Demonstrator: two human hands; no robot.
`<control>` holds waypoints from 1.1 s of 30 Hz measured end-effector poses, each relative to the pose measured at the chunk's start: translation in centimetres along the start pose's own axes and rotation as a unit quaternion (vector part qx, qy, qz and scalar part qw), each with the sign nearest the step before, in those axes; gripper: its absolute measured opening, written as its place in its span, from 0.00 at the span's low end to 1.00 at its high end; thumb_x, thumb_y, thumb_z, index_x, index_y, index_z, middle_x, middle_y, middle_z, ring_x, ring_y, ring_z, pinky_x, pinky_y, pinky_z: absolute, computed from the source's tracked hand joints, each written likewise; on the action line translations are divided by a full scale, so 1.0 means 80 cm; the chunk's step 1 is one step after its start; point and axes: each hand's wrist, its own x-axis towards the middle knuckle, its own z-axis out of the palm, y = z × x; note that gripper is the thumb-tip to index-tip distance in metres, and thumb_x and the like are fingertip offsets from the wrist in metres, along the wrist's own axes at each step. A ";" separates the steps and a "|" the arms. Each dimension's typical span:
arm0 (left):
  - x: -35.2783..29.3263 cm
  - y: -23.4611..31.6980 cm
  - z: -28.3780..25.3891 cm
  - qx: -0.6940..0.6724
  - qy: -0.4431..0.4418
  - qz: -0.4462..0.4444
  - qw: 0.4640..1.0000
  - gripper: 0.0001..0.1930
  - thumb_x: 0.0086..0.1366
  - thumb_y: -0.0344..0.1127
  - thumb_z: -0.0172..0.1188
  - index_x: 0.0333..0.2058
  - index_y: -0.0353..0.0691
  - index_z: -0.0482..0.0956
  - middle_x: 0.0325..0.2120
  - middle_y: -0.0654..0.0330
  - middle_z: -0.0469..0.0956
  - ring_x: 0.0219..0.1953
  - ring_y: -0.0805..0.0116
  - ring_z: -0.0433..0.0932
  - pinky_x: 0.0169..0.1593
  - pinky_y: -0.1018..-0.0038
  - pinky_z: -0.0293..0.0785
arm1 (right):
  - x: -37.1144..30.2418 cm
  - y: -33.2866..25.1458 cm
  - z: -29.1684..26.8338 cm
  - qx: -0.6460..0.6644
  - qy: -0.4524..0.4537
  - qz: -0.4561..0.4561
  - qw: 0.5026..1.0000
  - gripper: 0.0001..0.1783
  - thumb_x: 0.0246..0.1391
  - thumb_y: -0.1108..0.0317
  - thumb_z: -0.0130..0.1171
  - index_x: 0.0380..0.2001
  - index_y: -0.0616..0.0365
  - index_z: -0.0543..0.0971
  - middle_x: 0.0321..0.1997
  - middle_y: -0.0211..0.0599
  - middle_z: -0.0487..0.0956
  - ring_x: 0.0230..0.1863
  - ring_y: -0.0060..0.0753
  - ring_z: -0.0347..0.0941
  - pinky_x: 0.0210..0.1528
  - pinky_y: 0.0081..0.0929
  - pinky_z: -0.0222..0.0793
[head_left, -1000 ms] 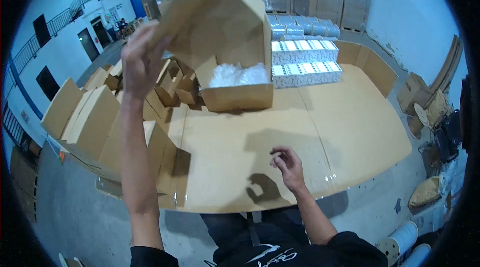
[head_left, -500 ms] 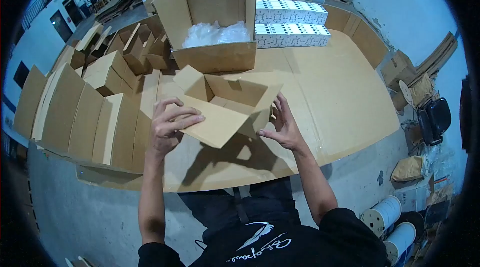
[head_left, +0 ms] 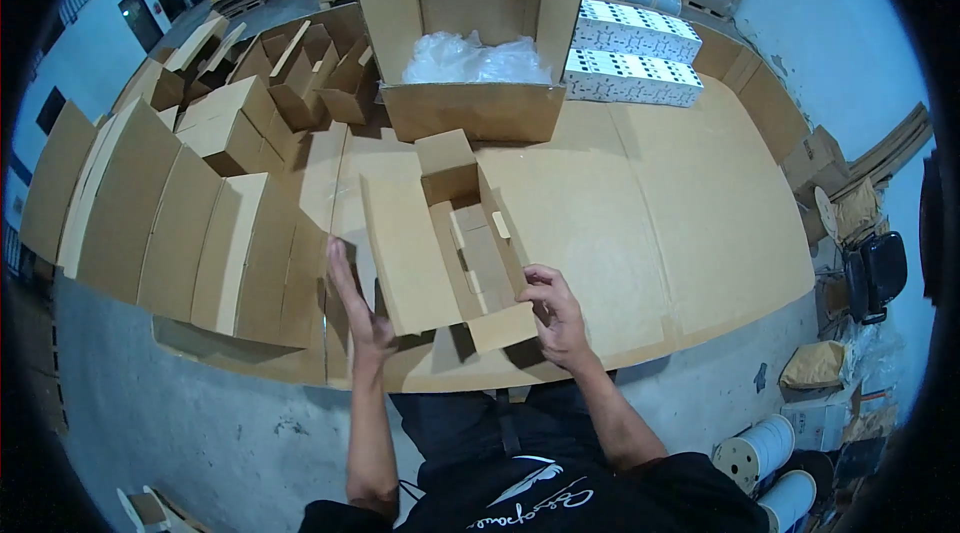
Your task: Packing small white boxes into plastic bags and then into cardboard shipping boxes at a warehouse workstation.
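1. The small carton [head_left: 450, 248] is plain brown corrugated cardboard: a narrow rectangular trough, with 1 broad flap laid out leftward and 2 short end flaps spread open.
2. The large carton [head_left: 470, 113], also brown cardboard, has tall raised flaps and holds crumpled, shiny clear plastic [head_left: 475, 60].
3. Right of the large carton lie oblong white boxes [head_left: 635, 78] with dark patterning; left of it, angular brown cartons [head_left: 215, 233].
4. The left hand [head_left: 358, 311] is unclenched beside the broad flap, fingers straight and pointing away from the body; whether it touches cardboard, I cannot tell.
5. The right hand [head_left: 555, 313] bends its fingers, grasping the small carton's near right corner.
6. The small carton sits on the person's side of the large carton, mouth upward; its long axis runs toward the large carton, far end slanting left.
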 end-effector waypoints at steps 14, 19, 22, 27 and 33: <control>-0.037 -0.004 0.056 -0.167 -0.023 -0.300 0.939 0.34 0.47 0.29 0.74 0.54 0.34 0.70 0.49 0.43 0.75 0.53 0.41 0.75 0.59 0.53 0.73 | 0.073 -0.012 0.120 -0.069 0.010 -0.017 0.997 0.15 0.55 0.83 0.62 0.46 0.60 0.82 0.56 0.51 0.75 0.52 0.46 0.80 0.48 0.35 0.81; -0.033 -0.102 0.066 0.067 0.041 -0.146 0.986 0.30 0.51 0.24 0.64 0.55 0.35 0.68 0.48 0.42 0.75 0.52 0.38 0.75 0.58 0.49 0.71 | 0.114 -0.019 0.151 -0.074 -0.035 -0.037 0.996 0.09 0.59 0.75 0.64 0.43 0.61 0.83 0.51 0.53 0.77 0.49 0.49 0.81 0.46 0.37 0.82; -0.023 -0.102 0.079 -0.043 0.041 -0.205 0.977 0.32 0.52 0.25 0.64 0.57 0.34 0.67 0.51 0.40 0.74 0.55 0.36 0.73 0.61 0.48 0.68 | 0.129 -0.011 0.145 -0.077 -0.030 -0.045 0.996 0.09 0.59 0.73 0.65 0.43 0.60 0.84 0.50 0.53 0.77 0.49 0.51 0.81 0.47 0.40 0.81; 0.002 -0.107 0.071 0.036 0.027 -0.199 0.979 0.38 0.53 0.29 0.66 0.62 0.31 0.62 0.54 0.37 0.72 0.56 0.36 0.73 0.61 0.49 0.68 | 0.147 -0.003 0.149 -0.073 -0.023 -0.060 0.995 0.09 0.59 0.72 0.66 0.43 0.59 0.85 0.49 0.53 0.78 0.48 0.50 0.80 0.48 0.41 0.80; 0.050 -0.039 0.070 0.060 -0.017 -0.320 0.945 0.50 0.51 0.41 0.77 0.61 0.18 0.56 0.56 0.31 0.70 0.59 0.37 0.73 0.61 0.55 0.70 | 0.160 0.013 0.147 -0.062 -0.014 -0.036 0.997 0.09 0.59 0.70 0.66 0.41 0.59 0.86 0.46 0.51 0.78 0.43 0.47 0.81 0.47 0.39 0.80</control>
